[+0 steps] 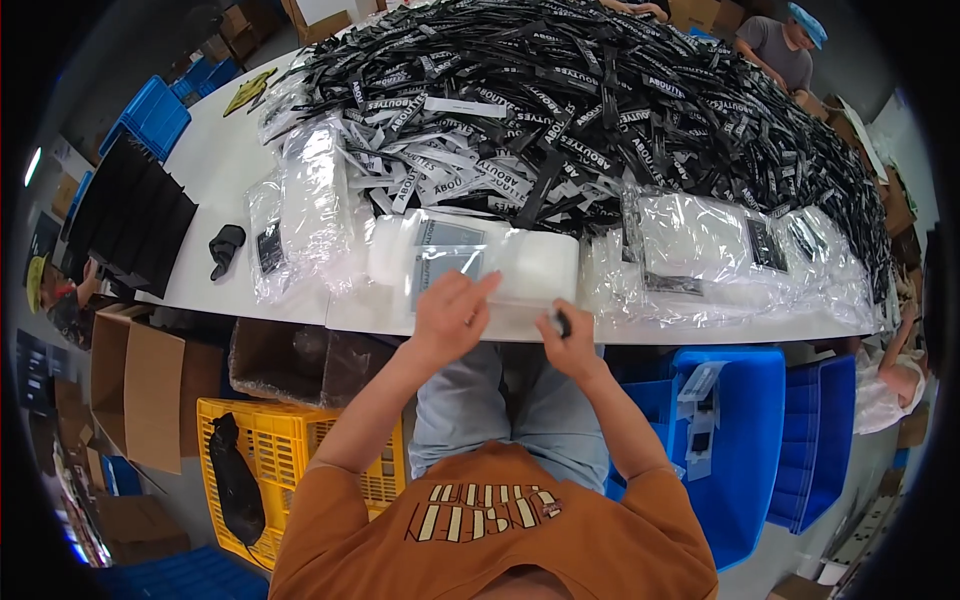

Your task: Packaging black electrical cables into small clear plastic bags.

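My left hand (450, 315) is at the near edge of a white padded pack (545, 250) in clear film, with a grey label (435, 235) under the plastic. Its index finger is extended and the others are partly bent, with nothing visible held. To the right, my right hand (568, 345) is closed on a small dark object (562, 322) by the pack's lower corner. Clear-bagged white packs (690, 240) lie to the right, others (310, 200) to the left. A large heap of black and white printed strips (590, 110) covers the table behind.
The white table (205, 155) holds black trays (130, 215) and a dark item (226, 250). Below are cartons (150, 390), a yellow crate (300, 430) and blue bins (730, 460). Other people (780, 55) appear at back right, far left (60, 300) and right (890, 380).
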`<state>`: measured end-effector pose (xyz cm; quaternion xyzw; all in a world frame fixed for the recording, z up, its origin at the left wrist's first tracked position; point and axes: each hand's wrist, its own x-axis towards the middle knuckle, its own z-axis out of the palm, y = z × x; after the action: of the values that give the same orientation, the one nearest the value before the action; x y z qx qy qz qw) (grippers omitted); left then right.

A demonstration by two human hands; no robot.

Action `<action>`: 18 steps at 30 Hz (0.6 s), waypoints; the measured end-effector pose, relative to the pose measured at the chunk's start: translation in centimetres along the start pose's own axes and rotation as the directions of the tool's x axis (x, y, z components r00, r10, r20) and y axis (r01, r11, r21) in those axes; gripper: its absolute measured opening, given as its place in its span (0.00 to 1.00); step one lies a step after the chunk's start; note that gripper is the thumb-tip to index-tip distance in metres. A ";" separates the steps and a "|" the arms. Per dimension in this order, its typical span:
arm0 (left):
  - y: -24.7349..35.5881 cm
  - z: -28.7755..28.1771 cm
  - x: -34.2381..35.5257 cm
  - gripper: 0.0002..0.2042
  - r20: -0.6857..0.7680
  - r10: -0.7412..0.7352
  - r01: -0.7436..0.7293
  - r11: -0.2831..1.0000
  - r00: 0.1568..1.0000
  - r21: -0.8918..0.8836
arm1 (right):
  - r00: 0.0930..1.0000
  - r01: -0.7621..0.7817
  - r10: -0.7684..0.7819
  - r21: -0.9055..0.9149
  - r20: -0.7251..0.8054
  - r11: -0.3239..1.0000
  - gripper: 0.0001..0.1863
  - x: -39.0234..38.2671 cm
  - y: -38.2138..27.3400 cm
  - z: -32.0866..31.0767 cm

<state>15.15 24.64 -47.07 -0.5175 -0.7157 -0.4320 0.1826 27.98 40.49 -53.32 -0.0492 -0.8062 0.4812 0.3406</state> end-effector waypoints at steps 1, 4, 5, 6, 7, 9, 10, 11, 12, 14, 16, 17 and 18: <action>0.4 0.0 -0.1 0.17 0.039 0.168 -0.170 0.984 0.985 0.049 | 0.942 -0.327 0.337 0.241 0.001 0.914 0.10 0.1 -0.6 0.2; 1.4 -0.5 -0.2 0.19 0.177 0.324 -0.344 0.934 0.929 0.095 | 0.820 -0.542 0.562 0.470 0.111 0.697 0.13 3.0 -4.2 -0.3; 1.3 -0.5 -0.4 0.19 0.178 0.323 -0.343 0.934 0.929 0.095 | 0.733 -0.662 0.644 0.446 0.218 0.603 0.13 3.7 -5.1 -0.7; 0.9 -0.3 -0.7 0.18 0.196 0.359 -0.380 0.921 0.913 0.082 | 0.713 -0.692 0.656 0.405 0.249 0.598 0.13 4.0 -5.5 -0.8; 0.8 -0.3 -0.9 0.18 0.214 0.393 -0.415 0.907 0.894 0.069 | 0.713 -0.692 0.655 0.405 0.250 0.598 0.13 3.9 -5.1 -0.7; 1.8 0.5 -1.2 0.15 0.160 0.180 -0.192 0.980 0.971 0.058 | 0.752 -0.658 0.611 0.331 0.247 0.677 0.11 3.9 -4.0 -0.7; 2.2 0.8 -1.3 0.13 0.111 -0.047 0.044 0.998 0.993 0.037 | 0.754 -0.657 0.610 0.330 0.245 0.678 0.11 3.7 -3.8 -0.4; 2.2 0.7 -1.4 0.13 0.112 -0.050 0.046 0.998 0.992 0.039 | 0.896 -0.430 0.407 0.117 0.178 0.895 0.11 3.7 -4.2 0.2; 2.0 0.5 -1.5 0.11 0.245 -0.330 0.377 0.908 0.911 -0.180 | 0.973 -0.142 0.160 -0.115 0.167 0.983 0.12 3.6 -4.7 0.9; 1.9 0.1 -1.5 0.09 0.426 -0.527 0.669 0.668 0.735 -0.328 | 0.977 0.130 -0.111 -0.100 0.181 0.986 0.11 3.7 -5.0 2.4; 1.9 -0.3 -1.4 0.08 0.438 -0.635 0.732 0.317 0.636 -0.603 | 0.965 0.216 -0.200 -0.083 0.171 0.973 0.11 3.9 -4.8 2.9; 1.8 -0.5 -1.4 0.08 0.460 -0.675 0.700 0.117 0.576 -0.705 | 0.974 0.036 -0.025 -0.043 0.223 0.998 0.12 4.0 -4.8 2.8; 1.8 -0.7 -1.5 0.08 0.458 -0.677 0.700 0.118 0.575 -0.704 | 0.949 -0.148 0.146 -0.014 0.281 0.989 0.13 4.2 -5.0 2.8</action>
<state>17.20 23.35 -46.95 -0.1498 -0.5690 -0.7432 -0.3185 24.35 37.41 -48.05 -0.0389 -0.8387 0.5104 0.1861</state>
